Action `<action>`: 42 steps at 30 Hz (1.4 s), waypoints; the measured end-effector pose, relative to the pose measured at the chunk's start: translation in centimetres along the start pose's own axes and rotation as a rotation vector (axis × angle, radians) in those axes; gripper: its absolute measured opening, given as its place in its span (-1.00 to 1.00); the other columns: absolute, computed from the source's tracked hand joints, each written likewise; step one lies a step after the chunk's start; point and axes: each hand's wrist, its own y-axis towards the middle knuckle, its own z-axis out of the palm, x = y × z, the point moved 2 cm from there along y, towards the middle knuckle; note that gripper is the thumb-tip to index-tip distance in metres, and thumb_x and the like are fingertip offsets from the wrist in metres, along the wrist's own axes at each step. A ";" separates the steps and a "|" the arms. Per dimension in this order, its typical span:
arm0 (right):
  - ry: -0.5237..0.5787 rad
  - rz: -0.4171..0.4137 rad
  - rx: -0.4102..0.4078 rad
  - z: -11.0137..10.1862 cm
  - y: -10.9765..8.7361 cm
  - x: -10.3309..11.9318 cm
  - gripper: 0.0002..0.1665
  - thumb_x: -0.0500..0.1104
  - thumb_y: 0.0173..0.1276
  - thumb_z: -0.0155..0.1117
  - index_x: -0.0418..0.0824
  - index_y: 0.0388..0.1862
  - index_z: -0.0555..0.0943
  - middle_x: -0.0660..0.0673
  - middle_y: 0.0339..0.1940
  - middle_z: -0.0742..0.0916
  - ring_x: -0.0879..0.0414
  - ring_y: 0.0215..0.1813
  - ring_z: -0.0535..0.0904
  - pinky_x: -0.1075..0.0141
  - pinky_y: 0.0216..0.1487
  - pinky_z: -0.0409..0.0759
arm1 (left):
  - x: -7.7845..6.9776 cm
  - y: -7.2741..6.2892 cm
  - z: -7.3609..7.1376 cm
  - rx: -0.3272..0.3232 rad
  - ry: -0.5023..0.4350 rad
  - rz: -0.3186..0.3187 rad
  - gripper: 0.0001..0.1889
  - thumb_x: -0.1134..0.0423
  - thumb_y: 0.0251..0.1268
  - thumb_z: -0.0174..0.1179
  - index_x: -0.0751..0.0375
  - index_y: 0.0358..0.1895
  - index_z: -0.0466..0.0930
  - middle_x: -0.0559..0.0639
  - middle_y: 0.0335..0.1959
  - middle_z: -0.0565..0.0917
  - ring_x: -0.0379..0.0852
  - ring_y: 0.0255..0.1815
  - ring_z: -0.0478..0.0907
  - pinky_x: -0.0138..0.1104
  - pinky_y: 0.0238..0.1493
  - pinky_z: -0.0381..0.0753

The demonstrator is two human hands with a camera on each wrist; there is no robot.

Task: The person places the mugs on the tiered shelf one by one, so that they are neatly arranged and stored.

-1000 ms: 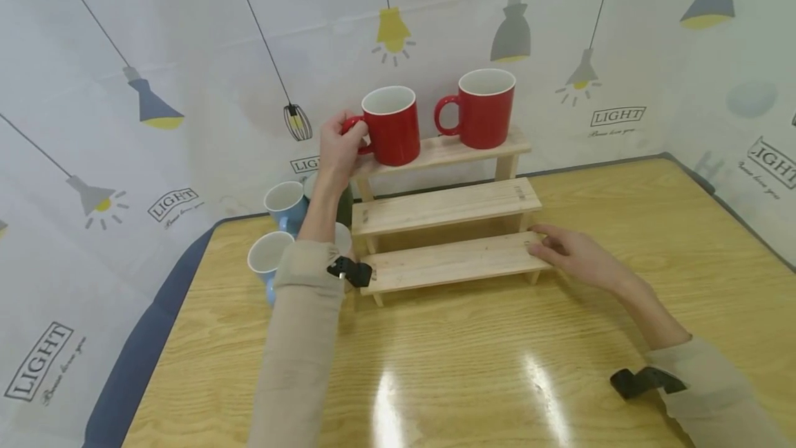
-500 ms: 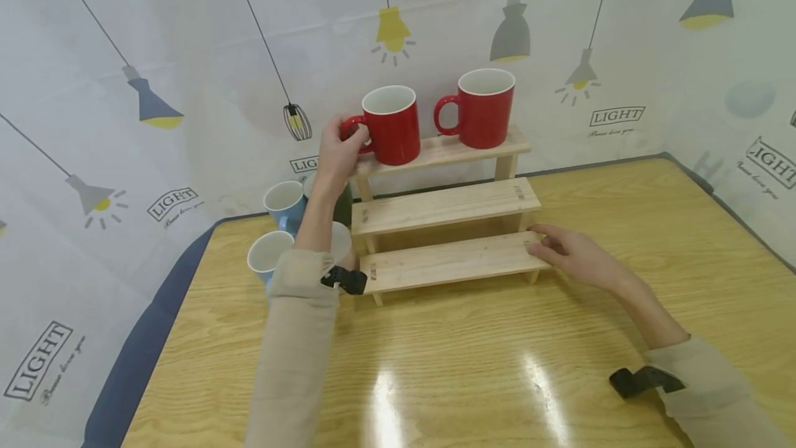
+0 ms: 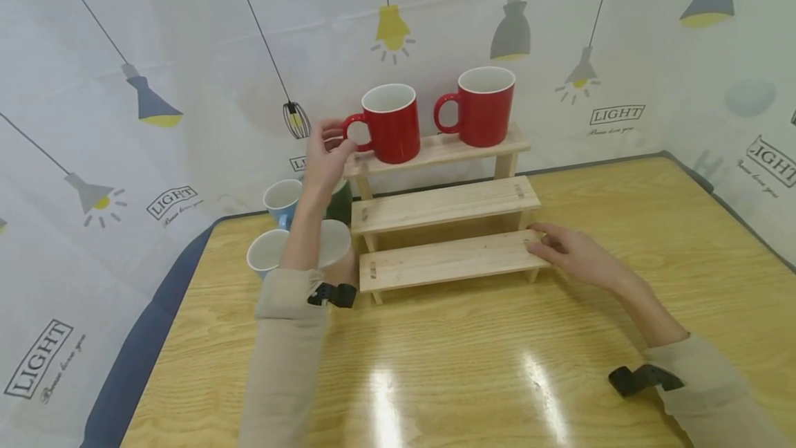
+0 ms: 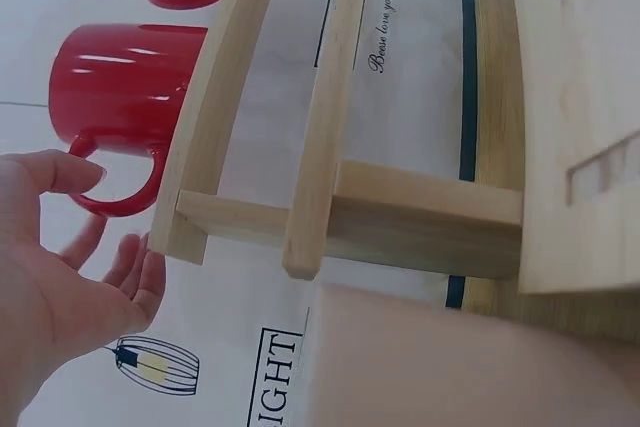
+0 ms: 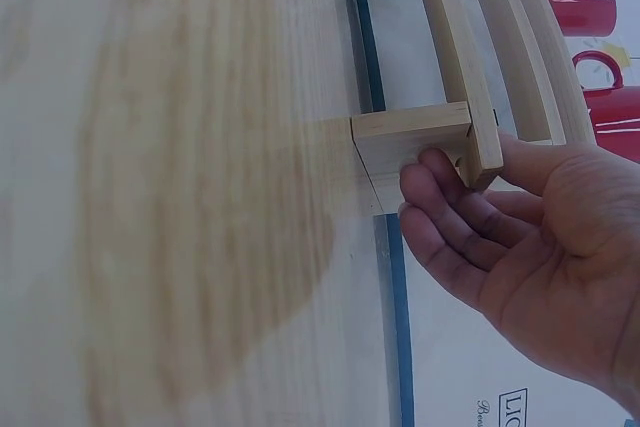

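Two hands [image 3: 326,160] [image 3: 580,256], left loosened from mug [image 3: 394,131], right unmoved

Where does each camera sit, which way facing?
Head: on the head, forward and down at the wooden shelf; left hand, right hand, sleeves show.
Left wrist: on that wrist, toward the left red mug; left hand shows.
Right wrist: on that wrist, toward the bottom board; right hand shows.
Wrist views share the wooden shelf, left red mug, right red mug.

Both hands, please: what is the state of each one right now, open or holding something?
Left hand: open, by the left red mug.
Right hand: holding the lowest shelf at its right end.
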 end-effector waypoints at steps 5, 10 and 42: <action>0.007 0.001 0.005 0.0 0.0 0.1 -0.33 -0.03 0.61 0.06 -0.50 0.44 0.28 -0.38 0.01 0.70 -0.19 0.03 0.66 -0.10 0.04 0.60 | 0.1 -1.2 -1.3 -0.026 0.029 0.017 -0.59 0.37 0.36 0.11 0.28 0.26 0.36 0.24 0.26 0.43 0.04 0.20 0.44 -0.22 0.25 0.44; 0.005 0.007 0.008 -0.1 0.0 0.1 -0.32 -0.02 0.61 0.07 -0.50 0.44 0.28 -0.33 -0.03 0.72 -0.13 -0.02 0.67 -0.05 0.00 0.61 | 0.4 -2.5 -2.3 -0.062 0.027 0.087 -0.58 0.42 0.32 0.10 0.36 0.23 0.36 0.20 0.16 0.46 0.09 0.15 0.47 -0.27 0.16 0.43; -0.024 0.006 0.004 -0.1 0.0 0.3 -0.34 -0.01 0.60 0.07 -0.47 0.44 0.30 -0.23 -0.10 0.73 -0.04 -0.09 0.67 -0.02 -0.04 0.61 | 2.4 -12.0 -8.5 -0.200 0.049 0.083 -0.71 0.56 0.30 0.02 0.45 0.08 0.43 -0.02 -0.09 0.53 -0.16 -0.02 0.49 -0.37 0.02 0.42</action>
